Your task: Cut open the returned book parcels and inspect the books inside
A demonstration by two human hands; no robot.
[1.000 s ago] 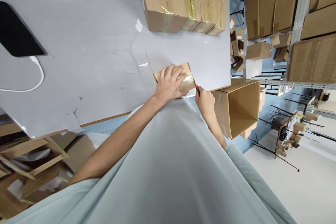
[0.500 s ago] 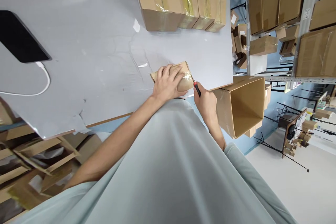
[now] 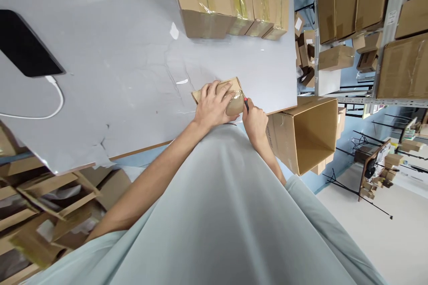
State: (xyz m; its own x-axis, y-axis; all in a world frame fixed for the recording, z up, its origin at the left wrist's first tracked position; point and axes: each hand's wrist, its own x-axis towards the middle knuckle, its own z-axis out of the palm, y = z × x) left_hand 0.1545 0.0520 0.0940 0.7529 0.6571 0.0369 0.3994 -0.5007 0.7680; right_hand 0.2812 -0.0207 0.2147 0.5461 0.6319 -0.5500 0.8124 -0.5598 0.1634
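A small cardboard box (image 3: pixel 231 84) with clear tape lies near the front edge of the table. My left hand (image 3: pixel 214 104) is laid over it, fingers spread across the top and thumb at the near side, gripping it. In my closed right hand (image 3: pixel 254 124) is a thin screwdriver-like tool (image 3: pixel 246 103) with a red-and-black handle. Its tip meets the right end of the box, but the exact contact is too small to make out.
Taped cardboard boxes (image 3: pixel 214 24) stand in a row at the back of the table (image 3: pixel 127 71). A phone (image 3: pixel 26 46) with a white cable lies at left. A large open carton (image 3: pixel 287 138) stands beyond the right edge. Opened boxes (image 3: pixel 50 196) are piled lower left.
My right hand has shifted slightly left and up, bringing the tool closer against the box's right end. My left hand and the box have stayed in place.
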